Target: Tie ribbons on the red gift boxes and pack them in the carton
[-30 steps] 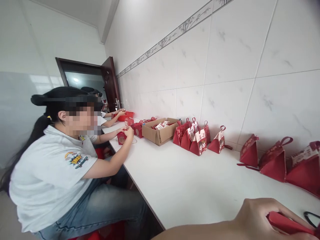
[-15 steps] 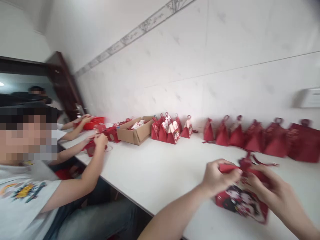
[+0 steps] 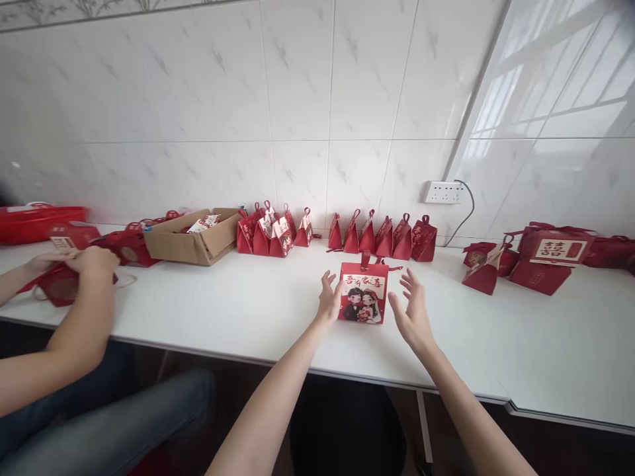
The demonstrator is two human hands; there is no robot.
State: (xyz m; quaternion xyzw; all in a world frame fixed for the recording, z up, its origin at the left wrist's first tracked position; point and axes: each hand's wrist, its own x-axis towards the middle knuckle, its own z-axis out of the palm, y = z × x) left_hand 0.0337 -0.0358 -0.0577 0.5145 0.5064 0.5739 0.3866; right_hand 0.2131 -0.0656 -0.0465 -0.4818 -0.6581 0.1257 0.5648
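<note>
A red gift box [image 3: 362, 292] printed with a cartoon couple stands upright on the white counter [image 3: 258, 311] in front of me. My left hand [image 3: 329, 299] is open just left of the box, its fingers at or near the box's side. My right hand [image 3: 411, 311] is open a little to the right of the box, fingers spread, not touching it. Neither hand holds anything.
A row of closed red gift boxes [image 3: 381, 235] lines the tiled wall, with more [image 3: 268, 231] beside a cardboard box [image 3: 191, 237]. Bigger red boxes [image 3: 543, 258] lie at right under a wall socket [image 3: 443, 192]. A co-worker's hands [image 3: 82, 261] handle a red box at left.
My view swung right, away from the co-worker. Both my hands, which gripped the couple-printed box half a second ago, have let go of it and opened; it now stands on the counter.
</note>
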